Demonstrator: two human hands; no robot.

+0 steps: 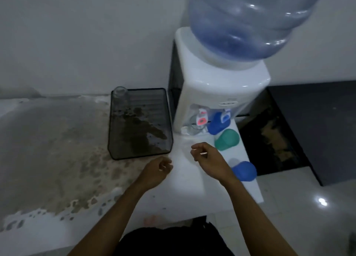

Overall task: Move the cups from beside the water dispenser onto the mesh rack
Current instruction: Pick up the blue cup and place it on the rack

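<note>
Both hands are empty here. The left hand [159, 168] hangs over the counter just in front of the rack's near right corner, fingers loosely curled in, holding nothing. The right hand [203, 154] is a bit further forward, also loosely curled with the thumb and fingertips close together, but nothing is pinched between them.

The mesh rack [119, 151] is a dark, see-through rectangular tray with low walls and rounded corners, its fine mesh letting the stained counter show through. One clear glass [119, 95] stands upright in its far left corner, smooth and cylindrical.

The cups are off to the right on the smooth white part of the counter [185, 178]. A matte green cup [227, 139] sits just in front of the water dispenser [212, 86], close to the right hand's fingertips. A blue cup [244, 171] is nearer the counter's edge, right beside the right wrist, and another blue cup [216, 123] is tucked under the taps. They look like soft-edged plastic tumblers, though it's too blurry to tell which way up they are. There's also a clear glassy thing [194, 125] under the red tap that I can't make out well.

The dispenser is glossy white plastic with a big ribbed translucent blue bottle [246, 20] on top. The left side of the counter is mottled, patchy and worn.
</note>
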